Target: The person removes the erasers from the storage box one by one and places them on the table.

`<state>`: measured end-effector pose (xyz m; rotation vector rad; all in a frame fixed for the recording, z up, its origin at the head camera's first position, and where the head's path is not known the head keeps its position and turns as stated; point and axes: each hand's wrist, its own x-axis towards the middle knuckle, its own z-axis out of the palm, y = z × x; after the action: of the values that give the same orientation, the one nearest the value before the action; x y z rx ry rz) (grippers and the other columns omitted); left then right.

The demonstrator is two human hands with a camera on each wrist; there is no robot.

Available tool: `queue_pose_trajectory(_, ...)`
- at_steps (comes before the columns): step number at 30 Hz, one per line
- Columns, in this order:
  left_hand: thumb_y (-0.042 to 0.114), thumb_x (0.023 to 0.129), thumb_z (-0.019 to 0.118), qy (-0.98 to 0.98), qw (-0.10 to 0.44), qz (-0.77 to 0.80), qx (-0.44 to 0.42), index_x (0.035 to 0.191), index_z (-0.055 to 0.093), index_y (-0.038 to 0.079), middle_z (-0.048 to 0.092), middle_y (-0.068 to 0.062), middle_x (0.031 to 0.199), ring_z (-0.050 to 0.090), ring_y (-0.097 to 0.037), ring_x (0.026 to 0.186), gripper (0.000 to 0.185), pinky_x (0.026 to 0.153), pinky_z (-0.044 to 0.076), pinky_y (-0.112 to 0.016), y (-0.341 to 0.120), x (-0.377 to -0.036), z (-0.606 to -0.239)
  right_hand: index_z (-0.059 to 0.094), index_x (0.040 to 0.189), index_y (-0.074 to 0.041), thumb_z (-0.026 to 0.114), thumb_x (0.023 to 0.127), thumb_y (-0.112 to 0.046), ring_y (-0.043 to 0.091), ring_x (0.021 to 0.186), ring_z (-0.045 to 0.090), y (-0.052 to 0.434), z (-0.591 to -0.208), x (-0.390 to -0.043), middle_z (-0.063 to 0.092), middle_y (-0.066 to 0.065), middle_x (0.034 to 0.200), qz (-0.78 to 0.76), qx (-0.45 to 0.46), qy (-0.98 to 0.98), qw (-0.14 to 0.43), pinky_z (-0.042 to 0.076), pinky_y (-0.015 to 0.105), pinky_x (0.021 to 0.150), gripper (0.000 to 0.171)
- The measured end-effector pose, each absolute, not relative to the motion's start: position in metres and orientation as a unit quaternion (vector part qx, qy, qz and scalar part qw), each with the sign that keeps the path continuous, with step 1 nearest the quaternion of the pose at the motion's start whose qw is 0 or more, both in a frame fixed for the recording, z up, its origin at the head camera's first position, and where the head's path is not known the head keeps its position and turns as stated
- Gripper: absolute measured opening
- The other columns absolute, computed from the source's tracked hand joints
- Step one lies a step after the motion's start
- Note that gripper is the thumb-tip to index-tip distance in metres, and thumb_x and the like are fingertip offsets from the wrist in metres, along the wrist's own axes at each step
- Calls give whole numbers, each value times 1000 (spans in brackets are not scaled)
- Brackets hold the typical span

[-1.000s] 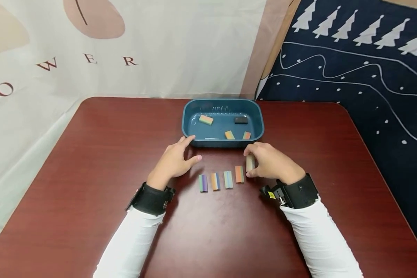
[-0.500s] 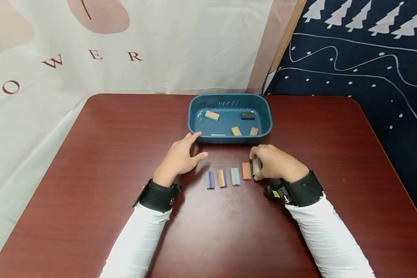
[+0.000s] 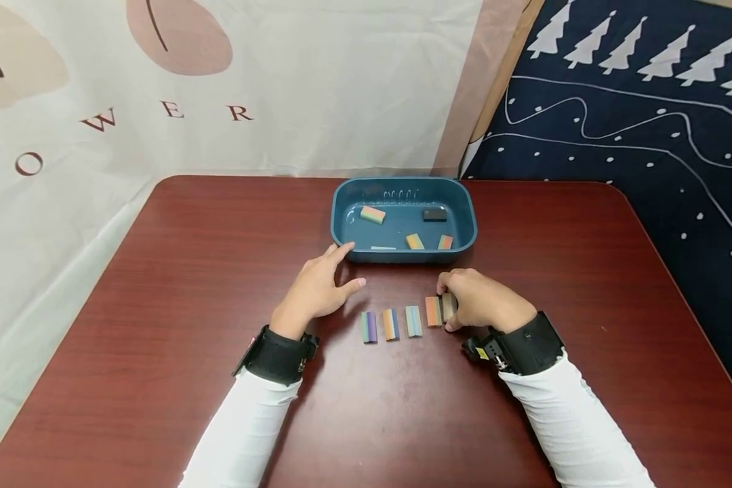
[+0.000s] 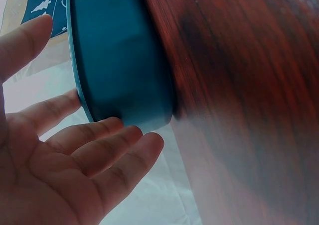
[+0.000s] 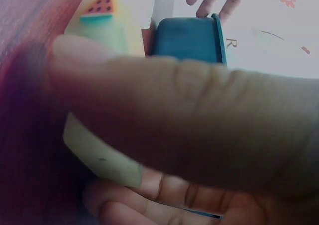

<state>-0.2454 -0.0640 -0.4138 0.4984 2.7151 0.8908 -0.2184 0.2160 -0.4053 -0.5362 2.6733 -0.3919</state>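
Note:
Several small striped erasers lie in a row on the dark red table (image 3: 158, 285): purple-green (image 3: 369, 327), orange-blue (image 3: 390, 324), pale blue (image 3: 413, 320) and orange (image 3: 433, 311). My right hand (image 3: 478, 299) pinches a beige eraser (image 3: 448, 306) at the row's right end, right beside the orange one; the right wrist view shows this pale eraser (image 5: 107, 28) between thumb and fingers. My left hand (image 3: 317, 288) rests open on the table, fingertips touching the near left corner of the blue tray (image 3: 470, 230). In the left wrist view the straight fingers (image 4: 99, 150) lie against the tray wall (image 4: 119, 60).
The tray holds more erasers: a rainbow one (image 3: 372, 214), a black one (image 3: 434, 215), and two orange-striped ones (image 3: 415, 241) (image 3: 444, 242). Printed cloth hangs behind the table, dark blue fabric at the right.
My right hand has lowered the beige eraser from a raised position down onto the table at the row's right end. The left hand has stayed at the tray corner.

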Motion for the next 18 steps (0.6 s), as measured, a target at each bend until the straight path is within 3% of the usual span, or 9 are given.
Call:
queue_pose_trajectory(14,38,95,62,932,125,297,164,154,31,17,26,-17,156,29,-44,138,70,108,28,-57,-62,-243,-415,62,109,-2,90,69,-19,20,83,53,218,-406,-217,59,6,97,-140,-194,952,190,49,34,69,52)
queue_pose_trajectory(18,38,95,62,933,118,298,166,154,31,16,26,-17,156,29,-46,137,70,108,28,-58,-63,-243,-415,63,105,-3,84,77,-18,18,77,52,223,-396,-217,59,4,90,-158,-203,947,190,47,32,63,38)
